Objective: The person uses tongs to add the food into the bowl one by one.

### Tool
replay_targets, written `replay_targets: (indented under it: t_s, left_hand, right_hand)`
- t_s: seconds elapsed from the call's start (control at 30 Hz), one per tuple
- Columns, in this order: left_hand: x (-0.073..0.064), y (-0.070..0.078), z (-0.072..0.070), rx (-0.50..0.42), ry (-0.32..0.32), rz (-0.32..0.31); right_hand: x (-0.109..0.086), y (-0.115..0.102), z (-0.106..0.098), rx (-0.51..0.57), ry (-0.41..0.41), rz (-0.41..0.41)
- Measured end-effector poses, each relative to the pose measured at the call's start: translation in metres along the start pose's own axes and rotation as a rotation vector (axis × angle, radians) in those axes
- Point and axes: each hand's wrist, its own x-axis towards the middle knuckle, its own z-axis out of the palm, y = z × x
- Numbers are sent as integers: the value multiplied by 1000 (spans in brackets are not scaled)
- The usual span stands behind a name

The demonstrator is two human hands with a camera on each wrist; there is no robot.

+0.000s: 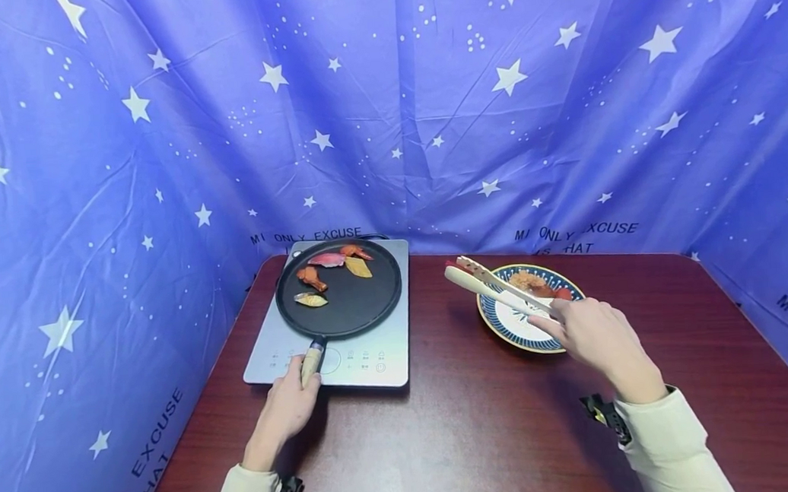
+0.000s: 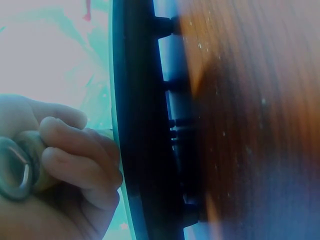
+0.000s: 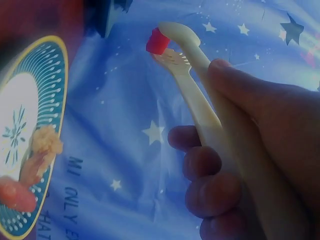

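Observation:
My left hand (image 1: 286, 406) grips the tan handle (image 1: 311, 364) of a flat black pan (image 1: 350, 306). Toward the pan's far left lie a brown drumstick (image 1: 311, 279), a pink slice (image 1: 326, 260), a reddish wing-like piece (image 1: 356, 252), a yellow piece (image 1: 359, 267) and a pale yellow piece (image 1: 311, 300). Cream tongs (image 1: 493, 288) are held in my right hand (image 1: 596, 338), fingers curled round their arms. Between the tongs' tips is a small red piece (image 3: 158, 42). Below them sits a blue-rimmed plate (image 1: 509, 323) bearing a crumbly brown piece (image 1: 525, 279) and a red piece (image 1: 562, 294).
The pan rests on a silver induction cooktop (image 1: 369, 373) at the left of the dark red wooden table (image 1: 448, 425). A blue star-patterned curtain (image 1: 372, 125) hangs close behind the table and along its sides.

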Motion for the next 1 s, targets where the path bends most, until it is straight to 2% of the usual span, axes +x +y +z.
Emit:
replay_targets:
  t_s: [0.2,0.37,0.53,0.83,1.0]
  left_hand:
    - [0,0,0,-4,1,0]
    - [0,0,0,-6,-3,-3]
    - [-1,0,0,-5,0,1]
    - [-1,2,-1,-6,12,4]
    - [-1,2,-1,-2,7,1]
  right_hand:
    - [9,-13,1,0,21,-41]
    - [16,-23,6,8,76,-111]
    - [23,-33,8,18,98,-154]
    - [31,-52,14,29,83,-160]
    - [35,-61,17,35,38,-151]
